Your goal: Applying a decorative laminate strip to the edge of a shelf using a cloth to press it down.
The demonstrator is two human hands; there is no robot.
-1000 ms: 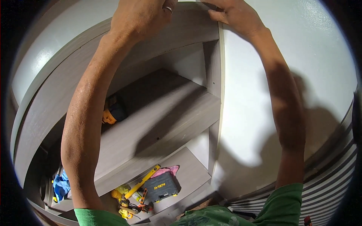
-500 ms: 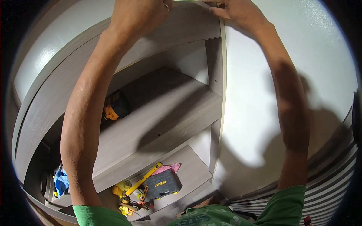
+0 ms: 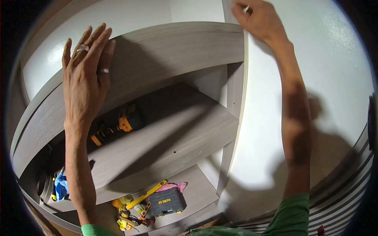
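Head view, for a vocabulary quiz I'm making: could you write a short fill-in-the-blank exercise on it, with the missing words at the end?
1. The hand with outstretched fingers is the person's ____ one.
2. The other hand is near the ____ end, in the picture, of the grey-brown board.
3. The spirit level beside the black case is coloured ____.
4. The cloth at the picture's far left is ____.

Missing words: left; right; yellow; blue.

Right hand point(image 3: 260, 20) blurred at top edge, what it holds unclear, blue bundle point(image 3: 60, 188) partly behind left forearm point(image 3: 80, 169)
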